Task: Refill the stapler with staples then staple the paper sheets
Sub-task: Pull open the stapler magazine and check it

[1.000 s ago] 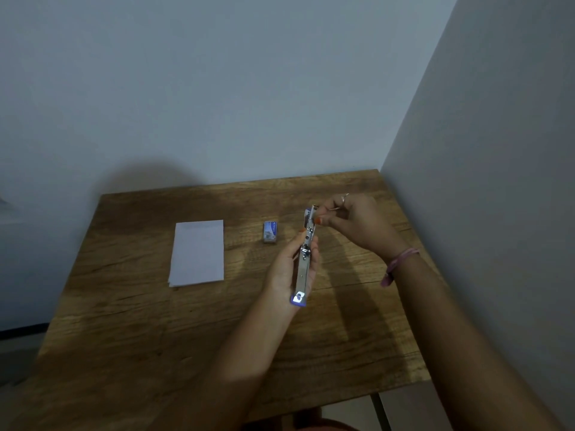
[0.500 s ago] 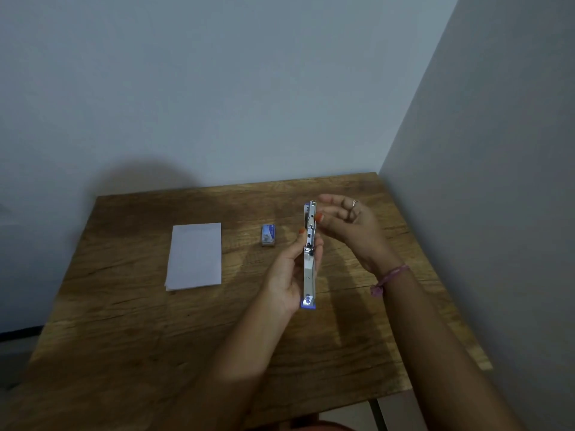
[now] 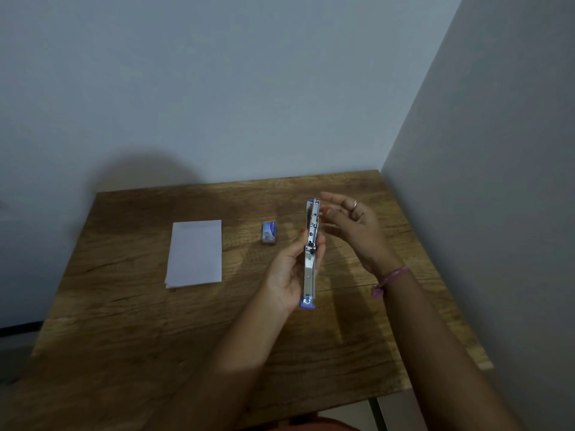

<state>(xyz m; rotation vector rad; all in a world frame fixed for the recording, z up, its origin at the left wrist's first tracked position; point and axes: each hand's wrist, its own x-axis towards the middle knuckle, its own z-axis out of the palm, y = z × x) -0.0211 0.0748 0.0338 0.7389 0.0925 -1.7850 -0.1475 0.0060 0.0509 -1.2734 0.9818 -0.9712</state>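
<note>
Head view, left to right: paper sheets (image 3: 194,254) flat on wooden worktop (image 3: 124,331), well inside its edges; staple box (image 3: 269,232) nearby, print illegible; left hand (image 3: 291,272) gripping opened stapler (image 3: 311,253), metal with blue ends, above worktop; right hand (image 3: 351,225) beside it, fingers loosely spread, contact unclear.

A wooden table (image 3: 130,331) with a dark grain stood pushed into a corner, its far edge against a pale blue-grey wall (image 3: 233,82) and its right edge against a second wall (image 3: 497,181).
</note>
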